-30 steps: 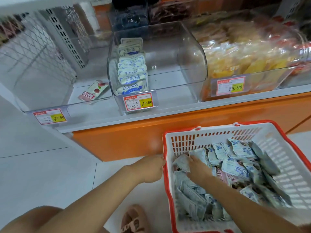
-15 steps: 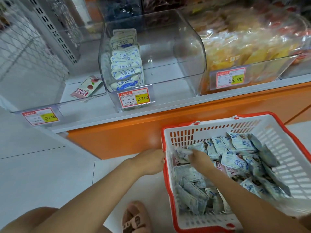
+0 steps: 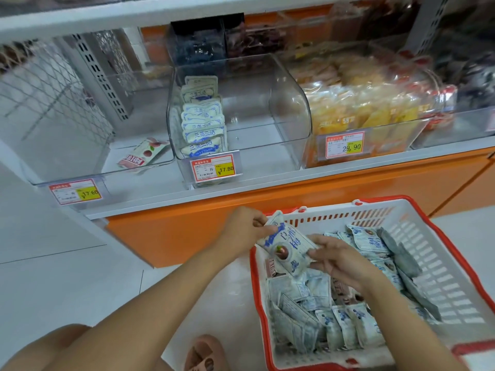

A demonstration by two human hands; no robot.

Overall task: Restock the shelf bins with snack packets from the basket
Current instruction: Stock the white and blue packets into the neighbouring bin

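L hand (image 3: 245, 231) + R hand (image 3: 338, 259) | both grip holding 1 snack pkt (image 3: 288, 247) | over basket (image 3: 442, 266)

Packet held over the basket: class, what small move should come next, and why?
Probably lift the packet up toward the middle bin. Both the left hand and right hand pinch it above the basket, and that bin holds one row of similar blue-and-white packets with bare space beside it.

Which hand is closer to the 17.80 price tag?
Left. The left hand is below and slightly right of the 17.80 price tag; the right hand is lower and farther right, over the basket. Both hold one snack packet.
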